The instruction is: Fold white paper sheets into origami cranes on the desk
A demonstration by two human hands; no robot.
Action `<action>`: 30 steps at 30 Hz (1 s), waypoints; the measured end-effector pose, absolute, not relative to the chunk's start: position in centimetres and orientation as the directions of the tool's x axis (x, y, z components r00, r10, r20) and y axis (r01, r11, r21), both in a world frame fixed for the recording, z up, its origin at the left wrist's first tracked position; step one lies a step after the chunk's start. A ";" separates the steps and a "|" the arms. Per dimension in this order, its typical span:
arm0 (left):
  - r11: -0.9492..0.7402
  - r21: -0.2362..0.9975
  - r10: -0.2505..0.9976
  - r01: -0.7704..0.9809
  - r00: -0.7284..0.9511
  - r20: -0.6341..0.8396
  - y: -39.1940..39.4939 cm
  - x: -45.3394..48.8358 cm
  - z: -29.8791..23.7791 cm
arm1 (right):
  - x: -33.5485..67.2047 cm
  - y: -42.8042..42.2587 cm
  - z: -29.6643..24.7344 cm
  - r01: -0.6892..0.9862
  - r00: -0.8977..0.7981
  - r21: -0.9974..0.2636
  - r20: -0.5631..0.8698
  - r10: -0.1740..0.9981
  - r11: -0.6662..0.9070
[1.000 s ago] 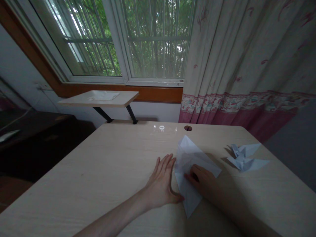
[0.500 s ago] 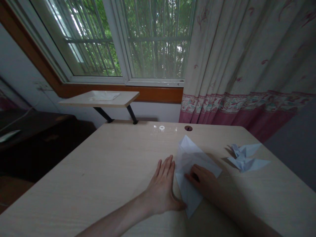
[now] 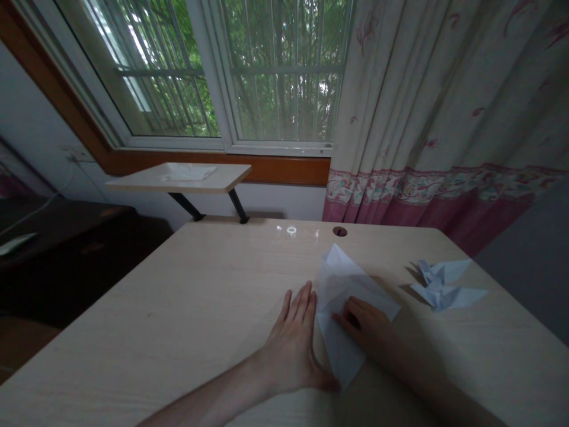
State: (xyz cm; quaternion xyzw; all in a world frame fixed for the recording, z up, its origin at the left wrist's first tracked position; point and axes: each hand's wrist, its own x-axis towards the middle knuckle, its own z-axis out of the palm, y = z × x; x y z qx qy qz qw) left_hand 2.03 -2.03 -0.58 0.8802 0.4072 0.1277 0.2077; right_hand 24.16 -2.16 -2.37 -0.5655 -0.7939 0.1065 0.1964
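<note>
A partly folded sheet of white paper [image 3: 344,284] lies on the pale wooden table [image 3: 200,308], its far point raised. My left hand [image 3: 293,344] lies flat beside the sheet's left edge, fingers stretched out and together, thumb pressing the near lower edge. My right hand [image 3: 367,323] rests on top of the sheet with its fingers curled and the fingertips pressed down on the paper. A finished folded paper crane [image 3: 440,284] sits apart on the table to the right.
A round cable hole [image 3: 339,231] is in the table near its far edge. A small shelf [image 3: 178,178] on black brackets stands behind the table under the window. A patterned curtain [image 3: 444,118] hangs at the right. Dark furniture [image 3: 53,249] stands left.
My left hand has slid along the sheet's left edge towards me, its thumb moving down to the near tip. The right hand has stayed on the paper.
</note>
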 end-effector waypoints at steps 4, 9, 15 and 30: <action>-0.573 0.461 0.779 0.678 0.625 0.050 -2.0 2.2 -0.3 | 24.2 -2.2 -2.4 0.853 -0.294 -0.395 0.176 0.939 0.341; -0.631 0.451 0.743 0.631 0.659 0.118 -1.8 2.2 -0.2 | 24.2 -2.2 -2.6 0.854 -0.287 -0.400 0.174 0.942 0.334; -0.689 0.428 0.707 0.584 0.671 0.223 -1.7 2.0 -0.9 | 24.1 -2.4 -2.3 0.827 -0.305 -0.427 0.208 0.930 0.366; -0.677 0.555 0.734 0.483 0.396 0.551 -1.3 1.0 0.1 | 24.3 -2.6 -1.9 0.784 -0.300 -0.505 0.203 0.932 0.362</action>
